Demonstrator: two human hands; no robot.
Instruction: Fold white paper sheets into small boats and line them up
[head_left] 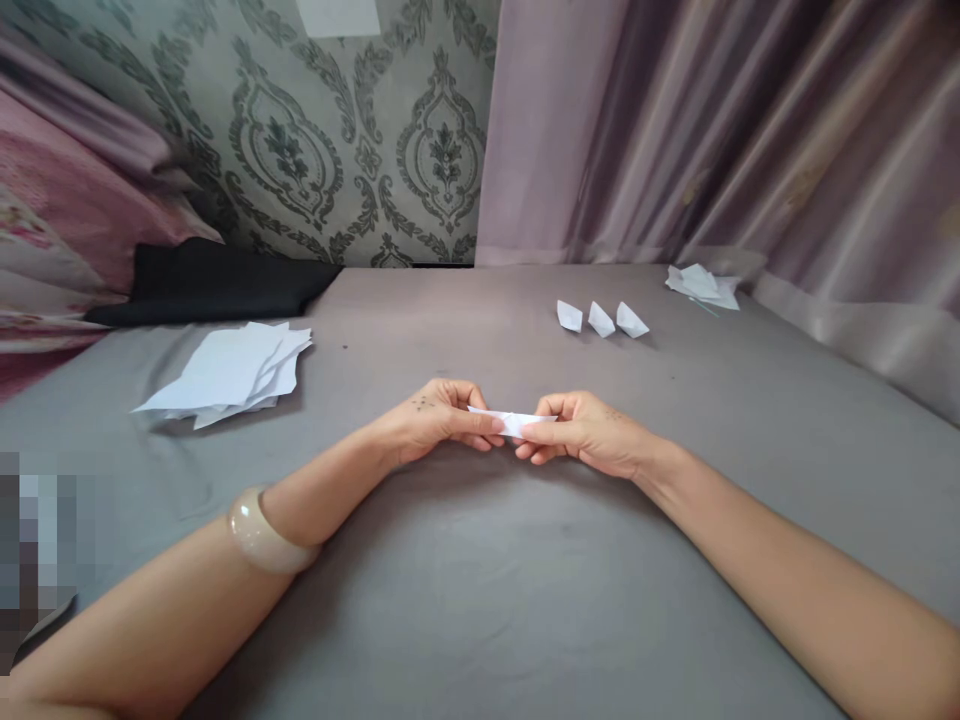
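Note:
A small piece of folded white paper [513,424], long and narrow with pointed ends, is held level above the grey sheet. My left hand [448,414] pinches its left half, thumb in front and fingers behind. From the other side my right hand [585,430] grips the right half in the same way, the two thumbs close together at the middle. The fingers partly cover the paper. Beyond my right hand three folded paper boats [601,319] stand in a row.
A stack of white paper sheets [232,370] lies at the left on the grey sheet [480,590]. More white paper pieces [703,285] are heaped at the far right, near the curtain [750,130]. Black cloth [225,280] lies at the back left, by the patterned wall [360,130].

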